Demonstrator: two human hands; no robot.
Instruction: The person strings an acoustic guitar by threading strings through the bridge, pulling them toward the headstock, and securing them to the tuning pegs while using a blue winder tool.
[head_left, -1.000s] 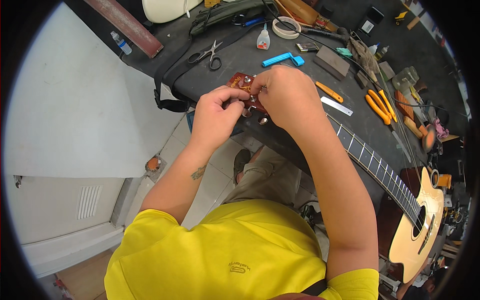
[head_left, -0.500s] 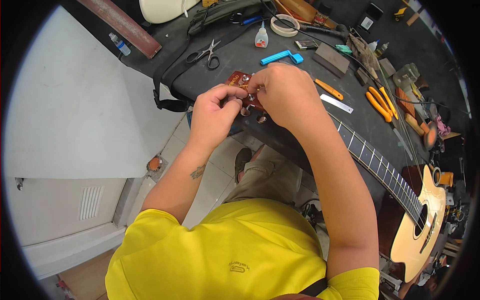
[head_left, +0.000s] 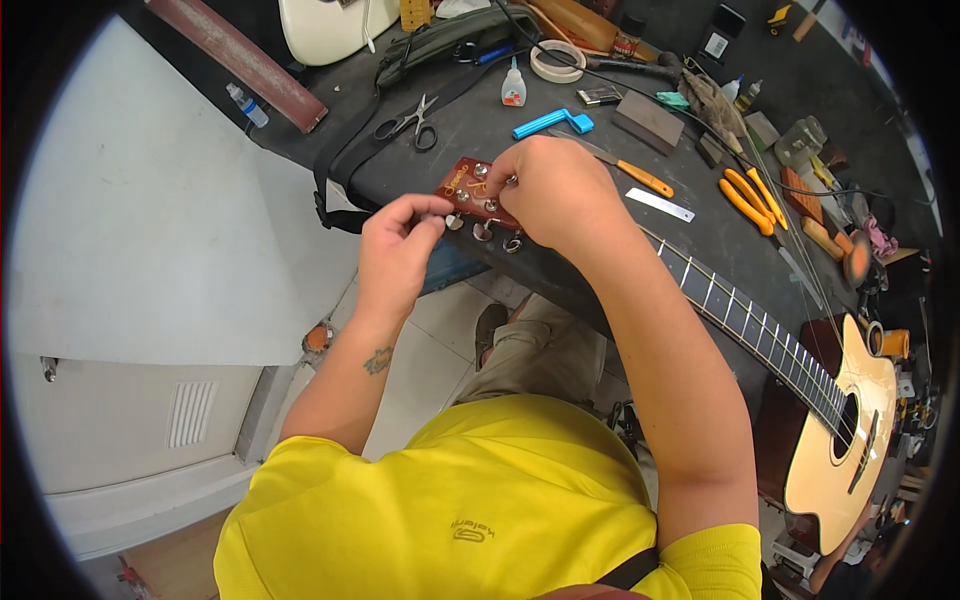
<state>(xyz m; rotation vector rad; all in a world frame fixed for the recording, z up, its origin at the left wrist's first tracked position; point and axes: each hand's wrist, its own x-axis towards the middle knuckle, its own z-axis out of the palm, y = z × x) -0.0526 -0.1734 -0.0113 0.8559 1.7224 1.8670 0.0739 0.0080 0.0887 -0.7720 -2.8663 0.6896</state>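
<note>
An acoustic guitar (head_left: pixel 828 490) lies along the bench edge, its pale body at the right and its fretted neck (head_left: pixel 745 315) running up to the left. At the far end is the red-brown headstock (head_left: pixel 462 180) with metal tuning pegs (head_left: pixel 483 231). My left hand (head_left: pixel 392 255) is at the headstock's left corner, thumb and index finger drawn together beside a peg; anything between them is too small to make out. Over the headstock's right part is my right hand (head_left: pixel 560 190), its fingers curled down at a tuner post. Its fingertips are partly hidden, and I cannot tell what they pinch.
Beyond the headstock lie a blue string winder (head_left: pixel 552 123), scissors (head_left: pixel 408 124), a glue bottle (head_left: pixel 513 86) and a tape roll (head_left: pixel 557 62). Right of my right hand are an orange-handled knife (head_left: pixel 645 178), a metal strip (head_left: pixel 660 205), a grey block (head_left: pixel 648 122) and orange-handled pliers (head_left: pixel 748 200).
My left hand has moved left and slightly down, from the middle of the headstock to its corner, uncovering more pegs. My right hand stays over the headstock. The view has shifted slightly.
</note>
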